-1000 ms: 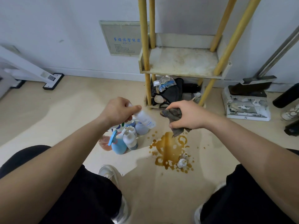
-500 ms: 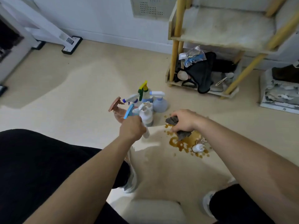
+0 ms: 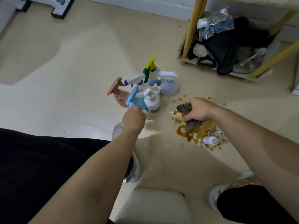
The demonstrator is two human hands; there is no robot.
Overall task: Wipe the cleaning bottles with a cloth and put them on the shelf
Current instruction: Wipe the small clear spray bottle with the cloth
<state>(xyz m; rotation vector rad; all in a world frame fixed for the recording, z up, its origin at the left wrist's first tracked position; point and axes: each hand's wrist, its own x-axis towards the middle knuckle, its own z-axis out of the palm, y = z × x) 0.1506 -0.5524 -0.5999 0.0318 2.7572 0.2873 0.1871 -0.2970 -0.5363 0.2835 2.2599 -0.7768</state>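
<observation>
The left hand (image 3: 134, 118) is closed around a small white bottle (image 3: 144, 112) beside the cluster of spray bottles (image 3: 145, 88) on the floor (image 3: 72, 62). The right hand (image 3: 196, 109) is clenched on a grey cloth (image 3: 188, 116) above a brown spill (image 3: 194, 131).

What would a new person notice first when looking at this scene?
Probably the brown spill on the floor at right, with two small white bottles lying in it. Just above it the right hand grips a dark cloth. At centre, a cluster of colourful spray bottles stands by the left hand.

Beige floor (image 3: 90, 50) with a brown spill (image 3: 196, 131), white baseboard (image 3: 145, 8), pale seat (image 3: 153, 206) below
</observation>
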